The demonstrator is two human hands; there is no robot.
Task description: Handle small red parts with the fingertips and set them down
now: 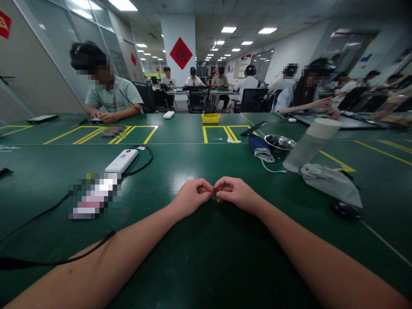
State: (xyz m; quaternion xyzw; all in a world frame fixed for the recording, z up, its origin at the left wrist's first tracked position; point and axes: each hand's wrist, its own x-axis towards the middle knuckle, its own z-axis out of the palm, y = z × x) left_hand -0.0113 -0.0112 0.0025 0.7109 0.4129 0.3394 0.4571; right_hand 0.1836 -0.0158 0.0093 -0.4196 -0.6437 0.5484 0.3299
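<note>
Over one green counter (193,262), two hands are meeting: the left hand (193,196) and the right hand (236,195) are both pinching, fingers curled nearly closed, one small red-and-black piece (214,191) between their fingertips. Left of the left hand, one white device (121,161) is lying. Right of the right hand, one metal bowl (283,149), one bottle (305,148) and one grey pouch (333,184) are resting.

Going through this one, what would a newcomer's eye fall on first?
Probably the bare left hand and right hand, meeting mid-picture with a tiny red-and-dark piece between their fingertips. Next, the red diamond-shaped sign on the white pillar behind. Then, to the right, the tall frosted bottle beside a shiny metal bowl.
</note>
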